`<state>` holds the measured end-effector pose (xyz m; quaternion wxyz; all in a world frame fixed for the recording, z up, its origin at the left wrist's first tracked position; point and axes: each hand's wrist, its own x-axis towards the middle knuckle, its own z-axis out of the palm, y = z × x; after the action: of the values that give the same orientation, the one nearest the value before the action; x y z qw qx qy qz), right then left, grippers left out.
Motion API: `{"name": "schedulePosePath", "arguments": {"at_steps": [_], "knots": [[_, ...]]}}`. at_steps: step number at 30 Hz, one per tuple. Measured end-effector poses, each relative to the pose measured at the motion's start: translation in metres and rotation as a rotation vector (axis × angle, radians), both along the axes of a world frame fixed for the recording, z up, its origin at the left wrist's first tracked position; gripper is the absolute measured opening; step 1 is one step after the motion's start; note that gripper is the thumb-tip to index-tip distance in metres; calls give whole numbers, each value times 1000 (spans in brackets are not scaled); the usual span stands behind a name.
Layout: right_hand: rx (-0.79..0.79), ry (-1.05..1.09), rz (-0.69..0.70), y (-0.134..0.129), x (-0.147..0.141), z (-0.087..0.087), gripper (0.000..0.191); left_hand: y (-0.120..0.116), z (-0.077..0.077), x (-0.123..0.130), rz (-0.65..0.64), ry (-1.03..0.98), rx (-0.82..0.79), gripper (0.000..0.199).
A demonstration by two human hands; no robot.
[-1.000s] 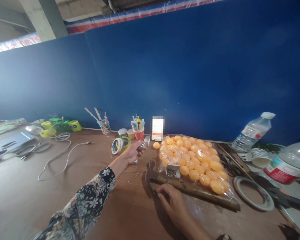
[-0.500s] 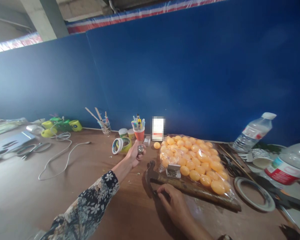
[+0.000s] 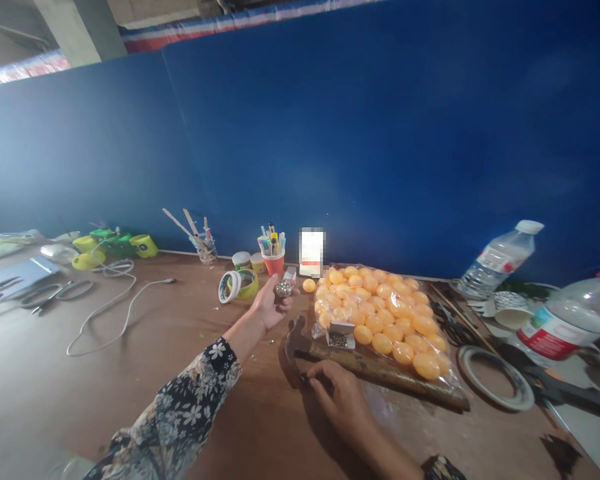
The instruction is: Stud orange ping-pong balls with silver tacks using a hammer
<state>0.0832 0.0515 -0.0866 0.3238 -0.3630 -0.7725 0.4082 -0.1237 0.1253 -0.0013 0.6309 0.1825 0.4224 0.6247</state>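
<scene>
My left hand, in a floral sleeve, reaches forward over the table. Its fingers are closed round a shiny silver knobbly ball. Lower and to the right, my right hand hovers by the head of a hammer, thumb and forefinger pinched together. Whatever is in that pinch is too small to make out. Behind the hammer's handle, a small open box of little metal pieces leans by a clear bag of orange balls. One loose orange ball rests left of the bag.
An orange cup of pens, tape rolls and a white phone-like screen stand at the back. On the right are bottles and a large tape roll. Scissors and a white cable lie left.
The view has shifted slightly. My left hand has turned and its fingers have loosened a little, so more of the silver ball shows. My right hand stays pinched beside the hammer head.
</scene>
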Motion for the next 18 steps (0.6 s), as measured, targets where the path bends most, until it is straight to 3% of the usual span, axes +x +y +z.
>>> {"name": "schedulePosePath", "arguments": {"at_steps": [6,12,18], "knots": [[5,1,4,1,1,4,15,1,1,13,-45,-87,57,36],[-17,6,3,1,0,5,14,2,0,24,-80,-198,63,48],[-18,13,-1,0,0,7,15,-2,7,33,-104,-243,54,42]]}}
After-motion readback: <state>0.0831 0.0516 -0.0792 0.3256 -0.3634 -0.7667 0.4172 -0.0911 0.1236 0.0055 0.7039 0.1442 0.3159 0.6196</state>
